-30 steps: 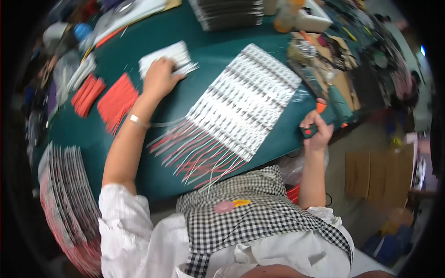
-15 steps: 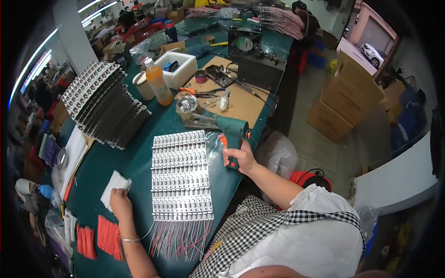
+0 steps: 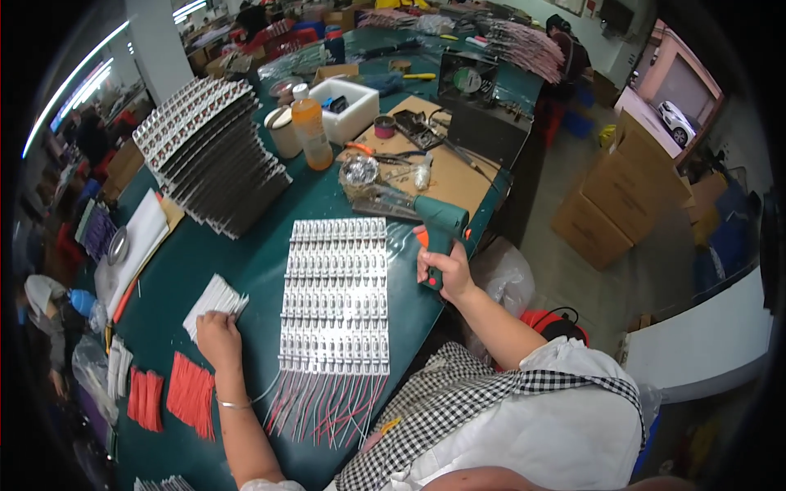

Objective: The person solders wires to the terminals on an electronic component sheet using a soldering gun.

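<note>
My right hand point(image 3: 446, 270) is wrapped round the handle of a green pistol-shaped glue gun point(image 3: 442, 214) with an orange trigger. The gun's front end points left, towards a foil-topped roll point(image 3: 359, 170). At the left, the fingers of my left hand point(image 3: 219, 334) are curled onto the near end of a bundle of white wires point(image 3: 214, 301); the fingertips are partly hidden. Between my hands lies a flat panel of silvery-white module strips point(image 3: 336, 299). Red and white wires point(image 3: 327, 405) trail from its near edge.
Red wire bundles point(image 3: 190, 395) lie left of my forearm. A tall stack of panels point(image 3: 217, 155) stands at the far left. Beyond are an orange bottle point(image 3: 311, 131), a white foam box point(image 3: 352, 110), a brown board point(image 3: 458, 168) with tools, and a black fan unit point(image 3: 471, 78).
The view has shifted, so the table appears further right. My left hand stays at the white wires, whose far ends look more fanned out. The glue gun remains in my right hand.
</note>
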Demonstrator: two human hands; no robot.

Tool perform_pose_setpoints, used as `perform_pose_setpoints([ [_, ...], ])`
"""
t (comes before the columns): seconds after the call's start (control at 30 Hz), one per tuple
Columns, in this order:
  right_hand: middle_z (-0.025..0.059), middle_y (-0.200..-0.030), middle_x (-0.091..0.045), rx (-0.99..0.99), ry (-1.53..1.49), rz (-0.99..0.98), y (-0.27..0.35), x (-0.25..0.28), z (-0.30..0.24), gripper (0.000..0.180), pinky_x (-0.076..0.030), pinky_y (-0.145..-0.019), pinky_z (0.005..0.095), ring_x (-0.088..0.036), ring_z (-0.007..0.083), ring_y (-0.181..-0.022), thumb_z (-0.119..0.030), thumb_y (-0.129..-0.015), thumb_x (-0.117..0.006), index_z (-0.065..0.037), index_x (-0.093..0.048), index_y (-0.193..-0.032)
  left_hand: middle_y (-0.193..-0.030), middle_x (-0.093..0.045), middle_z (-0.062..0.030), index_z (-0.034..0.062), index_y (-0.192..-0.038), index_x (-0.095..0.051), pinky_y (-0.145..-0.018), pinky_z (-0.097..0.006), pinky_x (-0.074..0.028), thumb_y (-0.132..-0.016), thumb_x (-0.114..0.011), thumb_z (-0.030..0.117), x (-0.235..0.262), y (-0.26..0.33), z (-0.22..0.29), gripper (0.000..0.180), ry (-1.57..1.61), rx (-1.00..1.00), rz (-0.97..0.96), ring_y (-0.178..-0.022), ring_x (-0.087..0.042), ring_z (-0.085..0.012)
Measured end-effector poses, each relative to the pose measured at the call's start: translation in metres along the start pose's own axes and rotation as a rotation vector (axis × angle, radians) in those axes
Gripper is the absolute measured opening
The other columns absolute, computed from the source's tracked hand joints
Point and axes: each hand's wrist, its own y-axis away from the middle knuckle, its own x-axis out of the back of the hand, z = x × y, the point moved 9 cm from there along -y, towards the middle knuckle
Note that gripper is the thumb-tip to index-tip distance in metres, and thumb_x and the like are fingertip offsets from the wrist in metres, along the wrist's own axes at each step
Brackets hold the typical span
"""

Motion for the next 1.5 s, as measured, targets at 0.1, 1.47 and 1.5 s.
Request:
perform_pose_setpoints([
  [0.1, 0.0079, -0.060, -0.051, 0.001, -0.013, 0.035, 0.001, -0.002, 0.001, 0.044, -0.045, -0.051, 0.0296, -0.051, 0.0169, -0.048, -0.007, -0.076, -0.056, 0.004, -0.047, -0.118, -0.081, -0.064, -0.0072, 0.0042, -0.069, -0.068, -0.075, -0.039, -0.045, -0.070, -0.070, 0.007, 0.003, 0.006, -0.004, 0.003, 0.004, -0.025, 0.026, -0.083, -0.056, -0.0269],
  [1.47, 0.0200, -0.117, -0.055, 0.031, 0.099, -0.501, 0.026, -0.196, 0.007, 0.046, -0.052, -0.088, 0.0457, -0.054, 0.0433, -0.115, -0.001, -0.082, -0.055, 0.010, -0.042, -0.124, -0.083, -0.068, -0.0118, -0.0063, -0.100, -0.062, -0.045, -0.017, -0.045, -0.091, -0.057, 0.007, -0.001, 0.059, 0.119, 0.017, 1.844, 0.610, -0.841, -0.058, -0.060, -0.0087],
  [1.5, 0.0200, -0.117, -0.055, 0.014, 0.096, -0.498, 0.029, -0.194, 0.010, 0.046, -0.052, -0.088, 0.0457, -0.054, 0.0433, -0.115, -0.001, -0.082, -0.055, 0.010, -0.042, -0.124, -0.083, -0.068, -0.0118, -0.0066, -0.100, -0.062, -0.045, -0.017, -0.045, -0.091, -0.057, 0.007, -0.003, 0.061, 0.118, 0.017, 1.844, 0.618, -0.835, -0.058, -0.060, -0.0087],
])
